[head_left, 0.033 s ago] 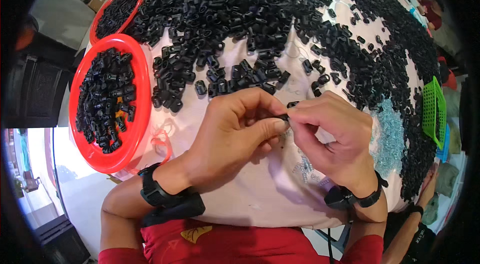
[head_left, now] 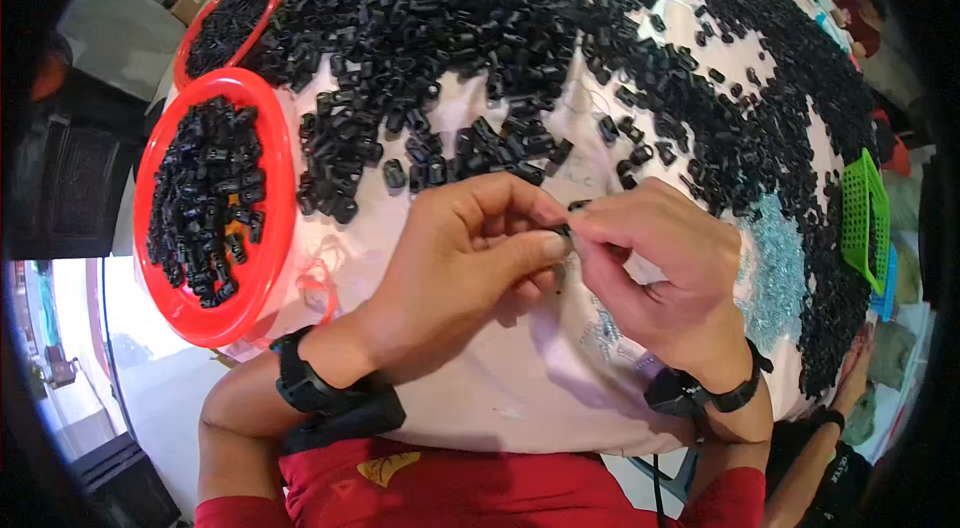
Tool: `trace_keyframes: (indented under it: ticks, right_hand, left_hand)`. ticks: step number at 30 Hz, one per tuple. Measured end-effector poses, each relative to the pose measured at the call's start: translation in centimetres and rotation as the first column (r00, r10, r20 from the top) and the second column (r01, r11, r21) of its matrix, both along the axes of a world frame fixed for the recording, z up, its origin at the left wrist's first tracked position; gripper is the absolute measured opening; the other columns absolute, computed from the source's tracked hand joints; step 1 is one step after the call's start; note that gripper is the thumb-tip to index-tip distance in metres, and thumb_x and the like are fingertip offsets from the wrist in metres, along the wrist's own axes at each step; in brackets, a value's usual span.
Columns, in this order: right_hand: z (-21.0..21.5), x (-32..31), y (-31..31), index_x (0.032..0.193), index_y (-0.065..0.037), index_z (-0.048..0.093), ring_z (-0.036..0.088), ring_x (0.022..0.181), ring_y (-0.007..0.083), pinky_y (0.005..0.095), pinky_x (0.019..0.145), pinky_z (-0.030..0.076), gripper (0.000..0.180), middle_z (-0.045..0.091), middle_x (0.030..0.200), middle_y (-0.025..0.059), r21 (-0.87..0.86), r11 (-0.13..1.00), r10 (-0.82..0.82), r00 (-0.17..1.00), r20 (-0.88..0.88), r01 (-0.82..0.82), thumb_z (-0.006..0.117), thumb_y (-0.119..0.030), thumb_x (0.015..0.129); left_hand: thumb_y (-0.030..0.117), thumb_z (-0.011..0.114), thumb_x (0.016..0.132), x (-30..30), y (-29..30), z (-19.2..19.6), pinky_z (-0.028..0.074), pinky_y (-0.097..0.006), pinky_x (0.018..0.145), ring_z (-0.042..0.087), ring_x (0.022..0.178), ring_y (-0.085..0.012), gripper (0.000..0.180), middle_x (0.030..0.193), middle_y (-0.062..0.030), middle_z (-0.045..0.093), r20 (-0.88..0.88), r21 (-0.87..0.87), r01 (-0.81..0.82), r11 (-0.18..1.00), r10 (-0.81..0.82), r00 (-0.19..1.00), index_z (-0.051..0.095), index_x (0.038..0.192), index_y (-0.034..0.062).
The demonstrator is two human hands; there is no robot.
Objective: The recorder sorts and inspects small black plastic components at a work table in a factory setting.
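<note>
A small black plastic piece (head_left: pixel 561 229) is pinched between the thumb and fingers of my left hand (head_left: pixel 465 253). My right hand (head_left: pixel 665 263) meets it there, thumb and forefinger closed on the piece's right end. Fingertips cover most of the piece, so its exact shape is hidden. Just beyond the fingers, loose hollow black plastic parts (head_left: pixel 430 168) lie on the pale cloth (head_left: pixel 480 378). A few small silvery pieces, apparently springs (head_left: pixel 603 333), lie beside my right wrist.
A large heap of black parts (head_left: pixel 420 18) spreads across the far side. Two red trays of black parts, a near one (head_left: pixel 283 228) and a far one (head_left: pixel 272 3), stand left. To the right are a bluish pile of spring-like pieces (head_left: pixel 775 273), a green basket (head_left: pixel 858 218) and another person's arm (head_left: pixel 815 458).
The whole view has shifted very slightly. Both hands keep their pinch on the small black piece, with almost no visible finger movement.
</note>
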State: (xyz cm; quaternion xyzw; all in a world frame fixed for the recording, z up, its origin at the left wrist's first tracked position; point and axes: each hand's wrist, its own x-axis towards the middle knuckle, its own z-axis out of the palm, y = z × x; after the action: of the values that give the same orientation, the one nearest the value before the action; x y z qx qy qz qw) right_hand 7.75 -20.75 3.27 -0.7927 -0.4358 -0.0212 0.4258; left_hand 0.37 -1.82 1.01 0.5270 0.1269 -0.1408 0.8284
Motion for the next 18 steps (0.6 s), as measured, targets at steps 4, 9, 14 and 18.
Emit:
trace_keyframes:
  ticks: [4, 9, 14, 18]
  right_hand:
    - [0.0, -0.6, 0.6, 0.102, -0.001, 0.074, 0.068, 0.073, 0.0233, 0.0306, 0.062, 0.055, 0.031, 0.073, 0.094, 0.0142, -0.002, 1.0, -0.019, 0.998, 0.065, 0.019, 0.075, 0.011, 0.074]
    - [-0.1, -0.2, 0.6, 0.111, -0.001, 0.071, 0.067, 0.08, 0.03, 0.0368, 0.068, 0.055, 0.043, 0.07, 0.096, 0.013, 0.018, 0.999, 0.022, 0.986, 0.165, -0.026, 0.08, 0.007, 0.07]
    - [-0.1, -0.3, 0.5, 0.114, -0.001, 0.072, 0.069, 0.079, 0.0266, 0.0332, 0.068, 0.056, 0.048, 0.073, 0.098, 0.0131, -0.024, 1.0, 0.018, 0.975, 0.222, -0.013, 0.086, 0.003, 0.068]
    - [0.1, -0.6, 0.8, 0.118, -0.002, 0.069, 0.067, 0.084, 0.0292, 0.0357, 0.073, 0.055, 0.052, 0.07, 0.098, 0.0118, 0.016, 0.999, 0.043, 0.997, 0.064, -0.045, 0.084, 0.003, 0.068]
  left_hand:
    - [0.009, 0.068, 0.1, 0.2, 0.6, -0.1, 0.053, -0.018, 0.064, 0.066, 0.075, -0.0049, 0.016, 0.091, -0.0034, 0.072, -0.041, -0.108, -0.006, 0.994, 0.002, 0.999, 0.067, 0.113, 0.0002]
    - [0.014, 0.068, 0.102, 0.3, 0.4, 0.1, 0.056, -0.023, 0.076, 0.069, 0.086, -0.0094, 0.02, 0.099, -0.0055, 0.073, -0.03, -0.24, 0.036, 0.97, -0.044, 0.999, 0.066, 0.115, -0.0007]
    - [0.014, 0.065, 0.103, 0.5, 0.8, 0.3, 0.057, -0.026, 0.079, 0.07, 0.089, -0.0111, 0.019, 0.1, -0.0074, 0.072, -0.032, -0.216, 0.1, 0.971, -0.11, 0.993, 0.066, 0.113, -0.0018]
    - [0.011, 0.063, 0.101, 0.3, 0.7, 0.8, 0.056, -0.025, 0.08, 0.069, 0.089, -0.0099, 0.014, 0.101, -0.0063, 0.072, -0.092, -0.193, 0.036, 0.98, -0.055, 0.994, 0.066, 0.109, 0.0005]
